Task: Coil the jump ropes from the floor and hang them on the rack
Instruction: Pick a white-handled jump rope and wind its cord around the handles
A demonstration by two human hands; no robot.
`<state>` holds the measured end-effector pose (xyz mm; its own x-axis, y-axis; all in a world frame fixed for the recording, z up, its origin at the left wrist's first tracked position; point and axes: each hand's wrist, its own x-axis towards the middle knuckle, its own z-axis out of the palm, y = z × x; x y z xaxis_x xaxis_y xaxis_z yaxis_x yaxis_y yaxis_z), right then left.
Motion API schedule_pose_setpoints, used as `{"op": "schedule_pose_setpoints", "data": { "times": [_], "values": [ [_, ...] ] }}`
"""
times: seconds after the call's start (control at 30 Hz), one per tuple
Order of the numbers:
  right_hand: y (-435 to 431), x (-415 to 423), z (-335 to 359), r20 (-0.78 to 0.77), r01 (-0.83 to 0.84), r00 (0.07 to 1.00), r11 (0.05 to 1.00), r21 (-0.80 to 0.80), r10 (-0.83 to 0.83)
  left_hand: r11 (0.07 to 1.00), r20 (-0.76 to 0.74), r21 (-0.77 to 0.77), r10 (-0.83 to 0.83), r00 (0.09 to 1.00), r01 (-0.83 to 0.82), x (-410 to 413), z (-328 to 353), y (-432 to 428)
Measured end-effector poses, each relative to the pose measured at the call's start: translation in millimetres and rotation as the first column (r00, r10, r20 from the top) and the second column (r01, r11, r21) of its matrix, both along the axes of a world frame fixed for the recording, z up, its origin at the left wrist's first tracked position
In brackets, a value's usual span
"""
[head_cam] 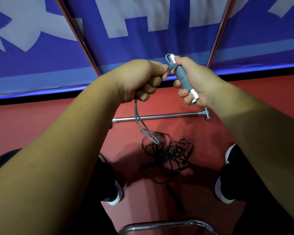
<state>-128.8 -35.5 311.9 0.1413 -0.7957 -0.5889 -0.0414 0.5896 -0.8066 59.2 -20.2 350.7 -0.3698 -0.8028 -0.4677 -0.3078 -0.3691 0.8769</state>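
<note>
Red floor (41,124) under black ropes (168,153); blue banner (143,53) behind.

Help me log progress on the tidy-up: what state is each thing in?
Grey jump rope with white handles: partly wound round its handles, tail hanging loose.
Black jump rope: tangled on the red floor.
Chrome rack bar: nothing hung on it.
Left hand: grips the grey cord.
Right hand: grips the wound handles.

We make out only large white characters (120,19) on the far blue banner (143,48), cut off by the top edge; we cannot read any of them as words.
</note>
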Motion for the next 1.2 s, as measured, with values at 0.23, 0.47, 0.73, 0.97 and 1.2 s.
{"op": "schedule_pose_setpoints", "data": {
  "times": [0.23, 0.47, 0.73, 0.97, 1.2],
  "values": [
    [-1, 1, -5, 0.061, -0.047, 0.997, 0.999, 0.011, 0.046, 0.975, 0.147, -0.058, -0.203, 0.968, 0.213, 20, 1, -1],
    [6, 8, -2, 0.128, -0.196, 0.972, 0.98, -0.017, 0.196, 0.98, 0.31, -0.082, -0.147, 0.939, 0.18, 28, -19, -3],
    [8, 8, -1, 0.118, -0.217, 0.967, 0.974, -0.072, 0.224, 0.984, 0.243, -0.17, -0.015, 0.97, 0.058, 28, -31, -7],
    [3, 11, -6, 0.155, -0.111, 0.98, 0.991, -0.072, 0.121, 0.964, 0.296, -0.262, 0.043, 0.954, 0.038, 26, -37, -12],
    [4, 7, -6, 0.074, -0.148, 0.986, 0.989, -0.033, 0.15, 0.954, 0.288, -0.297, 0.134, 0.948, -0.045, 26, -40, -13]
  ]
}}
